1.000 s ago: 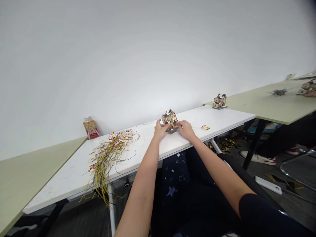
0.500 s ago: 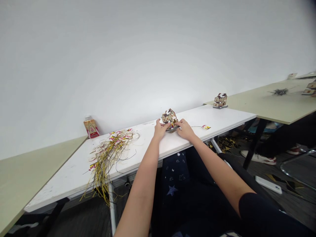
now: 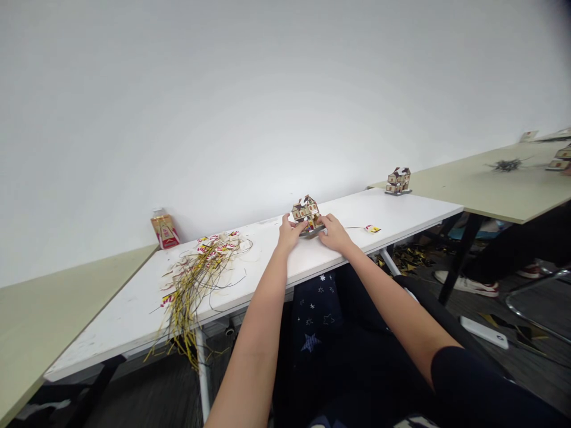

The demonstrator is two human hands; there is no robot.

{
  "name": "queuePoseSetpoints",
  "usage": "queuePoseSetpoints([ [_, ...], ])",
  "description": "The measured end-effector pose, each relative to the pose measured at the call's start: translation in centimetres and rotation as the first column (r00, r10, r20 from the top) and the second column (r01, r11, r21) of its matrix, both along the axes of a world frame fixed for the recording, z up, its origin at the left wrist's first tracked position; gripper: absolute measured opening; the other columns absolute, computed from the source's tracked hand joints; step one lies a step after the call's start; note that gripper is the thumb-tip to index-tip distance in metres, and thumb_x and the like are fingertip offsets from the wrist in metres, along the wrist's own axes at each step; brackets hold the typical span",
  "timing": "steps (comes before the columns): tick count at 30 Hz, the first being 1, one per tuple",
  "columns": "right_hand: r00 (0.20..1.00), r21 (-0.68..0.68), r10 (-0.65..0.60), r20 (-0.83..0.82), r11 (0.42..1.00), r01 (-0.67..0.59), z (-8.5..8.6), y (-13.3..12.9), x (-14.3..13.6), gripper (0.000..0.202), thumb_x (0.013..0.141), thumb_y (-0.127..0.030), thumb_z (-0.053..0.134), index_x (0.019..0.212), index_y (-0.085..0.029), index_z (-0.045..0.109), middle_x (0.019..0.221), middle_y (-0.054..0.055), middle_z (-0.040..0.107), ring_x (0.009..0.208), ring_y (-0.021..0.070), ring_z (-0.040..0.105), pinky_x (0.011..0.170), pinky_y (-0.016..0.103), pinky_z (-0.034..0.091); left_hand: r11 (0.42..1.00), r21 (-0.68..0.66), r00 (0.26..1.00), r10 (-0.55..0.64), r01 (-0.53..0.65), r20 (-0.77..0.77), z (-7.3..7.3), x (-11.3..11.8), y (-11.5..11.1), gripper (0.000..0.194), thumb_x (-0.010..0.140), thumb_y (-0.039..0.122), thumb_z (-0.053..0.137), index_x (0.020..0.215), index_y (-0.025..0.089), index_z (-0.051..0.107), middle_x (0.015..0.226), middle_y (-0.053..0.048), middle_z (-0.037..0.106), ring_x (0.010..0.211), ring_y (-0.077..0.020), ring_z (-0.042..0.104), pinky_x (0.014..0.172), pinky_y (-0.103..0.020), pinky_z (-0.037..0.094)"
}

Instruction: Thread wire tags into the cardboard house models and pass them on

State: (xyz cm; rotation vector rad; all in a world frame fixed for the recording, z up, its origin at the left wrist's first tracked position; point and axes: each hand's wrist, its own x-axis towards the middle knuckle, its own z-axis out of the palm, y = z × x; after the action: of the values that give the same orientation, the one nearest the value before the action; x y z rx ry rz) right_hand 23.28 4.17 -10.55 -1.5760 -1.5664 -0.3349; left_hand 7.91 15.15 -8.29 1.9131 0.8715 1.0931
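While the left hand (image 3: 289, 235) and right hand (image 3: 334, 234) clasp a model house (image 3: 307, 210) from either side, midway along the white bench (image 3: 116, 318), a tangle of strands (image 3: 191, 285) spills over that bench's front edge; behind it stands a pale wall (image 3: 267, 101), greenish benches (image 3: 482, 178) adjoin its ends, dark floor (image 3: 138, 389) lies beneath.

From the toy house (image 3: 307, 208) on the table (image 3: 111, 321), wires (image 3: 188, 297) lie at eight o'clock, a bottle (image 3: 165, 232) at nine, another house (image 3: 398, 180) at two.
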Motion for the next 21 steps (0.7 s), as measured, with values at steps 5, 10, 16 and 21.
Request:
queuePoseSetpoints([
  [5, 0.999, -0.017, -0.012, 0.034, 1.0, 0.013, 0.1, -0.2, -0.1, 0.034, 0.073, -0.011, 0.054, 0.106, -0.015, 0.062, 0.102, 0.011, 0.055, 0.096, 0.0253, 0.055, 0.092, 0.038, 0.047, 1.0, -0.005, 1.0, -0.011, 0.011, 0.007, 0.0, 0.0, -0.1, 0.082, 0.075, 0.046, 0.076, 0.139, 0.012, 0.039, 0.086, -0.004, 0.064, 0.087, -0.0221, 0.064, 0.082, -0.033, 0.047],
  [10, 0.993, -0.08, -0.085, 0.085, 0.993, 0.091, 0.4, -0.5, -0.5, 0.035, 0.076, -0.014, 0.056, 0.109, -0.016, 0.064, 0.106, 0.012, 0.054, 0.095, 0.0252, 0.054, 0.087, 0.037, 0.046, 1.0, -0.012, 1.0, 0.0, 0.001, 0.013, 0.1, 0.1, -0.2, 0.081, 0.075, 0.045, 0.077, 0.139, 0.013, 0.039, 0.086, -0.004, 0.064, 0.087, -0.0219, 0.064, 0.081, -0.033, 0.046],
  [16, 0.964, -0.178, -0.187, 0.188, 0.959, 0.221, 1.2, -1.1, -1.3, 0.035, 0.076, -0.019, 0.058, 0.111, -0.019, 0.064, 0.111, 0.012, 0.052, 0.097, 0.0266, 0.051, 0.083, 0.038, 0.041, 1.0, -0.004, 1.0, -0.012, 0.012, 0.02, -0.1, 0.1, 0.0, 0.081, 0.075, 0.046, 0.076, 0.14, 0.014, 0.039, 0.086, -0.003, 0.063, 0.086, -0.0211, 0.064, 0.081, -0.033, 0.047],
  [21, 0.941, -0.191, -0.257, 0.219, 0.935, 0.299, 1.6, -1.4, -1.9, 0.031, 0.079, -0.03, 0.058, 0.107, -0.021, 0.063, 0.115, 0.012, 0.05, 0.102, 0.0285, 0.047, 0.084, 0.04, 0.037, 1.0, 0.009, 0.999, -0.019, 0.019, 0.028, -0.3, 0.3, 0.2, 0.085, 0.074, 0.046, 0.077, 0.141, 0.013, 0.038, 0.088, -0.004, 0.064, 0.085, -0.0206, 0.063, 0.081, -0.033, 0.047],
])
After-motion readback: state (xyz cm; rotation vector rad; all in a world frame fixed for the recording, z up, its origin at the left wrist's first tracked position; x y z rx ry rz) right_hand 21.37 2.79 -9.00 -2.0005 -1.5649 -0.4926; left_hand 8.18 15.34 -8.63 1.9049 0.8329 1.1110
